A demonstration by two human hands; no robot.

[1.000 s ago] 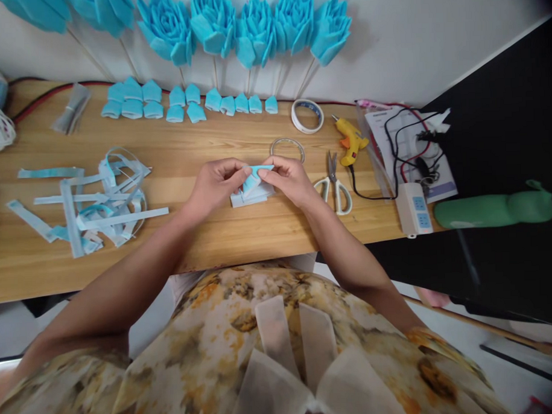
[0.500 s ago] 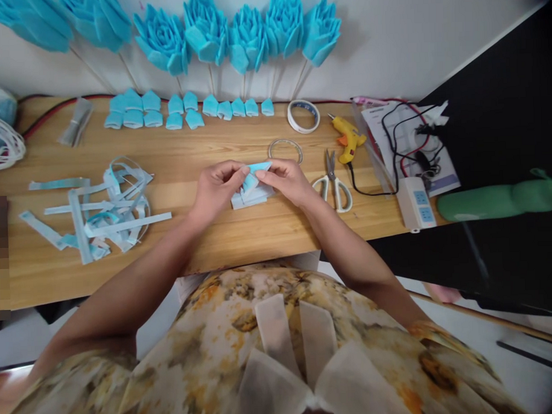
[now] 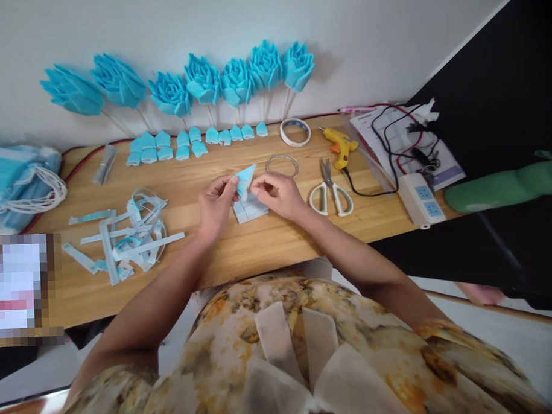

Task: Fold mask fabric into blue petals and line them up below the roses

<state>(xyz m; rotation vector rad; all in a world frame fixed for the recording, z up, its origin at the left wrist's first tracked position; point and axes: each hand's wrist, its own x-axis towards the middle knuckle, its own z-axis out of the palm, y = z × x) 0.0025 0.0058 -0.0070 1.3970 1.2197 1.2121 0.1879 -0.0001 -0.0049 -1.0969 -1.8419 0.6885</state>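
My left hand (image 3: 217, 203) pinches a folded triangular piece of light-blue mask fabric (image 3: 245, 181) between thumb and fingers, its point tilted up to the right. Beside the piece's right edge, my right hand (image 3: 278, 195) has its fingers curled and pressed together. Whether those fingertips grip the edge or something small cannot be made out. Under both hands lie light-blue rectangular fabric pieces (image 3: 252, 210), partly covered. A ring of clear tape (image 3: 282, 156) rests just beyond my right hand, and white-handled scissors (image 3: 330, 196) lie open to its right.
Blue fabric flowers on sticks (image 3: 202, 80) lean along the wall behind rows of small folded petals (image 3: 149, 141). Cut strips (image 3: 123, 239) are heaped at left, near stacked masks (image 3: 6, 180). At right are white tape (image 3: 295, 132), a corded yellow glue gun (image 3: 340, 145), a power strip (image 3: 418, 199) and a green bottle (image 3: 506, 185).
My right hand has drawn slightly away from the folded piece, which stays in my left hand, now more upright. The head view has shifted, showing more of the wall and the left side.
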